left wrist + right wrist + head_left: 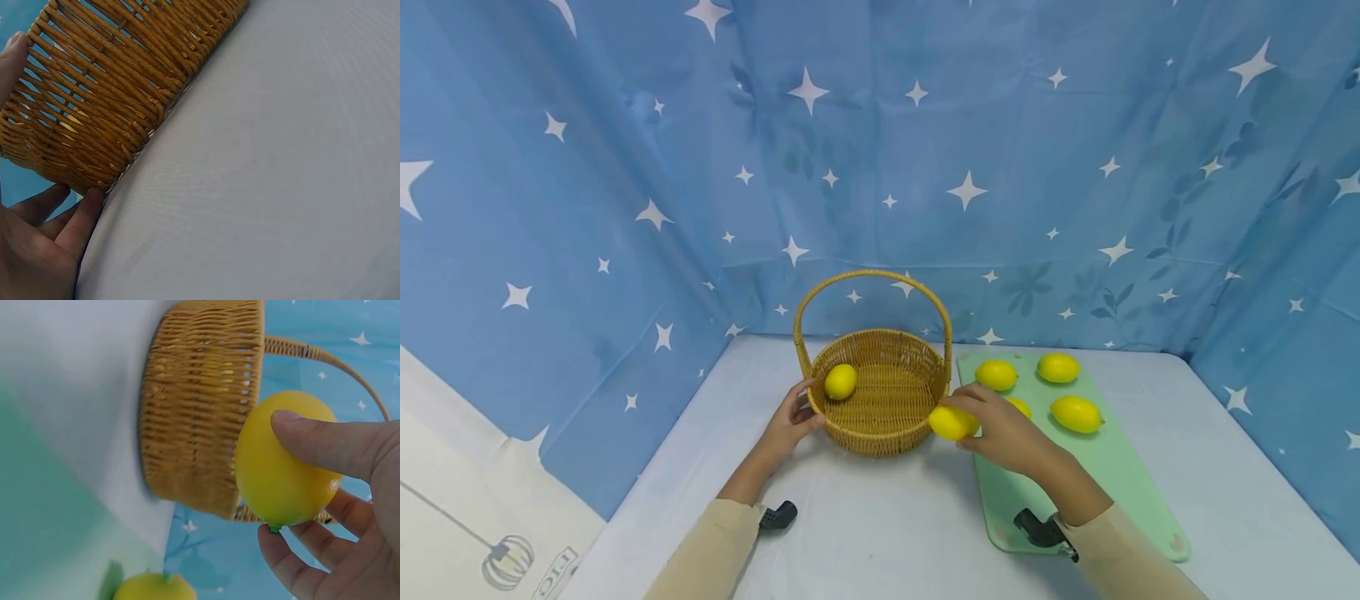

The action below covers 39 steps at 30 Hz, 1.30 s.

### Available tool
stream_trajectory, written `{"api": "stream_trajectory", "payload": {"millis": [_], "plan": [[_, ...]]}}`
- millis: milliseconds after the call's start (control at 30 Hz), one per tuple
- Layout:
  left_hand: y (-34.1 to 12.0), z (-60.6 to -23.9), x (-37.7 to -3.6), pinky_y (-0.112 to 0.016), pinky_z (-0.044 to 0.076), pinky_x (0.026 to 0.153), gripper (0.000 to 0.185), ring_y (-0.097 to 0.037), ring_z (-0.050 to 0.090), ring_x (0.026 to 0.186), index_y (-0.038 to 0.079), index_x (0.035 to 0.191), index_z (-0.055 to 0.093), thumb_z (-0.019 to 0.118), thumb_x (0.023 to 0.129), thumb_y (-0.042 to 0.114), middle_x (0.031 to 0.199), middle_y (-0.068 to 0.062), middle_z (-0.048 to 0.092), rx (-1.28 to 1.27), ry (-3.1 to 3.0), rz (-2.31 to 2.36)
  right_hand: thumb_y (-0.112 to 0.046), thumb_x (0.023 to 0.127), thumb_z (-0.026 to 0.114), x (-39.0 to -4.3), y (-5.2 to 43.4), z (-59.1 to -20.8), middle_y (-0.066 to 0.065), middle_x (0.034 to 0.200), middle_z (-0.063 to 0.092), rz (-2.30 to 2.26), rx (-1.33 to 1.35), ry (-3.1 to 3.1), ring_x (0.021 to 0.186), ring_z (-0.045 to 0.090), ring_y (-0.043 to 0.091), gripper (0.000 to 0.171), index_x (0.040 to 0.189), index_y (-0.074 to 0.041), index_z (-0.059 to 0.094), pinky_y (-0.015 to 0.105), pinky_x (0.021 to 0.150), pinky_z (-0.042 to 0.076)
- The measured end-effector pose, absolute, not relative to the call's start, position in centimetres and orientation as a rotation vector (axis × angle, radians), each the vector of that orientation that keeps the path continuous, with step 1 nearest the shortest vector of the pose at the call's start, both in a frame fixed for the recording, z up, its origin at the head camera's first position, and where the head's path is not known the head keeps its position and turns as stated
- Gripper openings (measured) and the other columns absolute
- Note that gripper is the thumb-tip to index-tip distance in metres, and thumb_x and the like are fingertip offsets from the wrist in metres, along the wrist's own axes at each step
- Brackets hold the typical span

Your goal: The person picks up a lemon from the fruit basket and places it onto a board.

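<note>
A wicker basket (880,437) with a tall arched handle stands on the white table, one lemon (841,382) lying inside at its left. My left hand (790,425) holds the basket's left side; in the left wrist view the thumb (12,62) is at the rim and the fingertips touch the woven wall lower down. With thumb and fingers, my right hand (1000,429) grips another lemon (284,462) just outside the basket's right front rim. The right wrist view shows this lemon's small green stem end by a fingertip.
A pale green cutting board (1090,492) lies right of the basket, under the right forearm. Several lemons rest on its far half, among them one lemon (1077,414) at the right and one partly hidden behind the right hand. A blue star-patterned curtain (887,142) hangs behind the table.
</note>
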<state>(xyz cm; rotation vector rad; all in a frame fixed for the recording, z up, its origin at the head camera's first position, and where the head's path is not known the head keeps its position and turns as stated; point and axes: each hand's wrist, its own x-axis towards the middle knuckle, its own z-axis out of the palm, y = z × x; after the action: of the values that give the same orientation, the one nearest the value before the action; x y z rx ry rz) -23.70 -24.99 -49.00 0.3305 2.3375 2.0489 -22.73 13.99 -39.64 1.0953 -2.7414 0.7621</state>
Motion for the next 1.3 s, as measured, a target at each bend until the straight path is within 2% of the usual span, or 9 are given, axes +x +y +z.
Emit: {"api": "stream_trajectory", "payload": {"millis": [167, 467, 867, 1067, 1300], "plan": [[-25.1, -48.9, -23.8, -0.053, 0.036, 0.105, 0.074, -0.043, 0.035, 0.134, 0.016, 0.155, 0.021, 0.064, 0.095, 0.009, 0.154, -0.025, 0.023, 0.346, 2.324, 2.034, -0.009, 0.078, 0.082, -22.2, 15.4, -40.1, 0.001, 0.13, 0.052, 0.747, 1.052, -2.805, 0.115, 0.052, 0.024, 0.059, 0.132, -0.019, 0.06, 0.042, 0.09, 0.049], [-25.1, -49.7, -24.2, -0.05, 0.039, 0.103, 0.071, -0.036, 0.041, 0.132, 0.026, 0.152, 0.029, 0.068, 0.094, 0.019, 0.153, -0.018, 0.032, 0.35, 2.389, 2.048, -0.01, 0.076, 0.084, -21.6, 17.7, -41.0, 0.003, 0.127, 0.055, 0.716, 1.012, -2.824, 0.113, 0.053, 0.027, 0.059, 0.13, -0.014, 0.061, 0.047, 0.091, 0.048], [-25.1, -49.9, -23.9, -0.049, 0.04, 0.103, 0.069, -0.037, 0.042, 0.132, 0.03, 0.151, 0.03, 0.067, 0.094, 0.016, 0.152, -0.019, 0.032, 0.327, 2.395, 2.042, -0.011, 0.074, 0.085, -20.9, 19.8, -42.5, 0.002, 0.125, 0.056, 0.728, 0.93, -2.95, 0.112, 0.055, 0.026, 0.061, 0.13, -0.013, 0.062, 0.048, 0.094, 0.047], [-25.2, -49.9, -23.9, -0.051, 0.038, 0.103, 0.068, -0.037, 0.041, 0.132, 0.03, 0.151, 0.031, 0.067, 0.094, 0.018, 0.153, -0.018, 0.031, 0.33, 2.398, 2.043, -0.009, 0.073, 0.085, -20.8, 20.2, -42.7, 0.005, 0.126, 0.056, 0.711, 0.909, -2.97, 0.114, 0.054, 0.029, 0.06, 0.128, -0.013, 0.063, 0.051, 0.095, 0.045], [-25.2, -50.0, -24.0, -0.053, 0.037, 0.104, 0.07, -0.039, 0.04, 0.132, 0.024, 0.153, 0.028, 0.067, 0.095, 0.018, 0.153, -0.021, 0.03, 0.335, 2.391, 2.04, -0.005, 0.069, 0.086, -20.8, 20.7, -43.3, 0.002, 0.121, 0.058, 0.702, 0.932, -2.973, 0.109, 0.056, 0.026, 0.06, 0.125, -0.011, 0.064, 0.047, 0.091, 0.048]]}}
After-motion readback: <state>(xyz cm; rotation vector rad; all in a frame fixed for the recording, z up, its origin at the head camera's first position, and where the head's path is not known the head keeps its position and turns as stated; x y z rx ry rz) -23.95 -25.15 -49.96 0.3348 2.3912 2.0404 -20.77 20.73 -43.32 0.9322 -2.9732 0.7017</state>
